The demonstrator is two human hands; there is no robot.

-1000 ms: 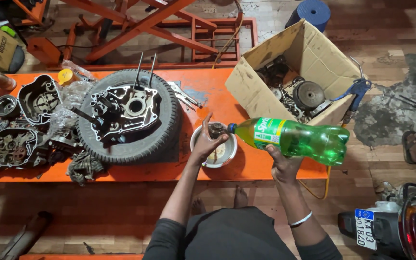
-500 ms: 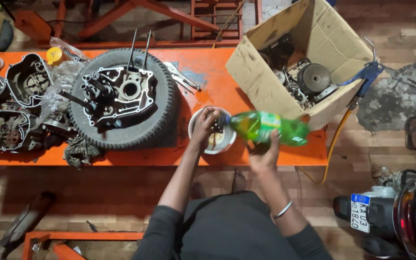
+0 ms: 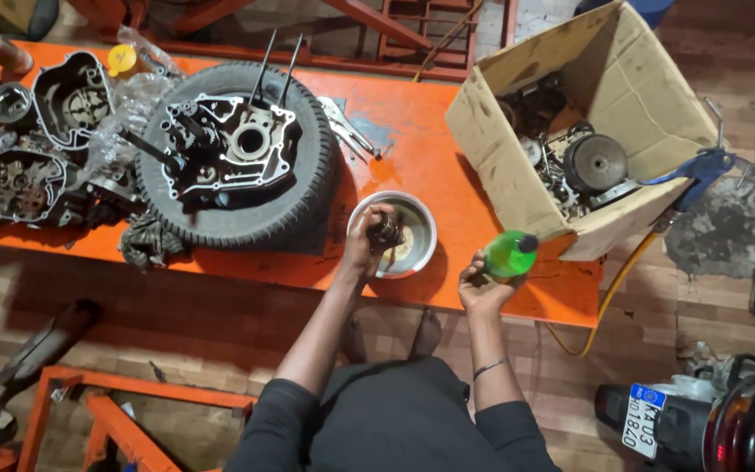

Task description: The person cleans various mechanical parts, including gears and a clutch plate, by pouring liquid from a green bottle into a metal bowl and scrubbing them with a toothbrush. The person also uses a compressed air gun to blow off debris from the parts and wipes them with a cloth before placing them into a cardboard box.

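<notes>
In the head view, the green plastic bottle (image 3: 509, 254) that lay tipped on its side with its neck over the steel bowl (image 3: 419, 229) a second ago now stands upright near the front edge of the orange bench (image 3: 412, 157), dark cap on top, and the right hand (image 3: 481, 287) is wrapped around its lower body from the front. So the pouring looks finished, and the bottle is set down just beside the bowl, to its right. The left hand (image 3: 364, 242) has stayed in the bowl, its fingers closed around a small dark gear-like engine part (image 3: 386, 231) held over the yellowish liquid at the bottom. The bench is crowded: an engine crankcase half (image 3: 229, 149) lies on a tyre (image 3: 308, 205) left of the bowl, pliers (image 3: 349, 131) just beyond it toward the back edge, more engine covers (image 3: 24, 179) and a rag (image 3: 146, 240) at the left end, and an open cardboard box (image 3: 526, 188) of metal parts at the right end. Around it are a wooden-plank floor (image 3: 185, 323), orange steel frames (image 3: 133, 411) and, at the lower right corner, the rear of a motorcycle (image 3: 727, 419).
</notes>
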